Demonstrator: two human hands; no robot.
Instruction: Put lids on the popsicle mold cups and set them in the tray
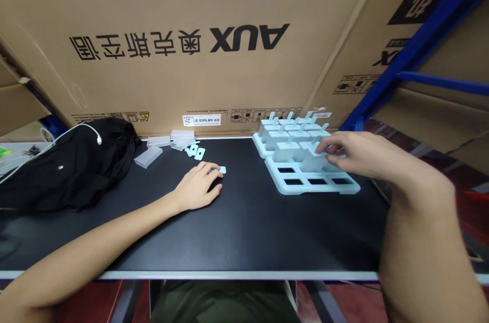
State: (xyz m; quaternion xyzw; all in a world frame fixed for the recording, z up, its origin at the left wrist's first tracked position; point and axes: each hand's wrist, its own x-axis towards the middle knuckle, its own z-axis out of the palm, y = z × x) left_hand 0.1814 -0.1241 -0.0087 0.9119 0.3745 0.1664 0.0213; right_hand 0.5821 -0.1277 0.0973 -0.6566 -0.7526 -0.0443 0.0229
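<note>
A light-blue popsicle mold rack [284,188] stands on the right of the table, its front row of square slots unfilled. Several capped popsicle molds [288,151] with stick handles sit in the rows behind. My right hand [342,152] reaches in from the right, thumb and fingers closed on a popsicle mold [312,161] at the front of the filled ones. On the table left of the rack, my left hand [198,185] lies palm down. Its fingertips pinch or press a small light-blue popsicle stick lid [222,170], mostly hidden under them.
Several frosted clear mold cups [148,157] and loose light-blue lids [199,154] lie beyond my left hand. A black cloth bag [76,170] with a white cable [69,132] is at the left. A large cardboard box [171,83] walls the back; a blue metal frame [412,53] rises right.
</note>
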